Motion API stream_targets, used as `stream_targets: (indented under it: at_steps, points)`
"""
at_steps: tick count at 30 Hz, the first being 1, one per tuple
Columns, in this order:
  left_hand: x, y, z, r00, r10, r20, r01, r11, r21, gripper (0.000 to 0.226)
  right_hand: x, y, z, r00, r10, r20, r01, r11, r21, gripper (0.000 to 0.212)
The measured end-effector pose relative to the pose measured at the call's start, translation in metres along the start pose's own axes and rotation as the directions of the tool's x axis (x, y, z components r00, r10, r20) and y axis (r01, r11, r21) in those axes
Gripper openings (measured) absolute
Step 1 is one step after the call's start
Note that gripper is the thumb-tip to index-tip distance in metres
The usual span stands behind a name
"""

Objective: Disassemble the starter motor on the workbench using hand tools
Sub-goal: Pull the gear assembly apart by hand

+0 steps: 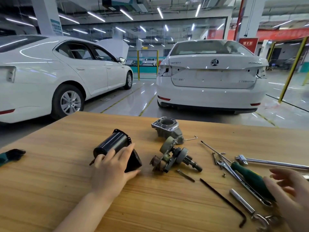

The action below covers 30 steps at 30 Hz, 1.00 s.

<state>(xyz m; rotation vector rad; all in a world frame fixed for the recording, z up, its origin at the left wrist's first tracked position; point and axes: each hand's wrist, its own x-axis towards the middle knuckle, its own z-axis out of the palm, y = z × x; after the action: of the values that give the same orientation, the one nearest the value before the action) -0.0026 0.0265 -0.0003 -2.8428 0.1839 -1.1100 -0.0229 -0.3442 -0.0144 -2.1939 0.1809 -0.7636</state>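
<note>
Workshop floor under strip lights fills the background, with a white car side-on [58, 77] at the left and a second white car tail-on [212, 77] at the right. Nearer me, the wooden table [50, 181] carries the starter motor in separate pieces. My left grip [112, 168] lies on the black motor casing [113, 143] left of centre. Its fingers are spread and fairly straight over the casing, and the thumb runs along the near side of a black end piece [134, 162]. My right grip [291, 188] is blurred at the right edge, fingers spread and holding nothing, just above the butt of the green-handled screwdriver [250, 178]. The armature and drive assembly [173, 156] lies at centre, with the aluminium nose housing [165, 128] just behind it. Right of these lie a chrome bar [274, 163], a spanner [234, 174], a socket extension [242, 203] and a black hex key [222, 198]. A dark glove [11, 155] sits at the far left edge. A loose bolt [186, 175] lies just in front of the assembly.
</note>
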Motion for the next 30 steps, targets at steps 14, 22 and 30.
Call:
stream_targets:
  at_steps: [14,22,30]
  points:
    - [0.001,0.006,-0.003,0.978,-0.164,0.126,0.167,0.986,-0.020,0.061,-0.003,-0.019,-0.011,0.988,0.129,0.085,-0.129,0.992,-0.009,0.020]
    - [0.008,0.015,-0.011,0.987,-0.128,0.094,0.131,0.991,-0.024,0.059,0.001,-0.016,-0.007,0.969,0.202,0.139,-0.191,0.978,-0.084,0.027]
    - [0.048,0.083,-0.004,0.979,-0.042,0.198,0.144,0.833,-0.534,0.058,0.004,-0.014,-0.005,0.965,0.199,0.171,-0.187,0.978,-0.088,0.024]
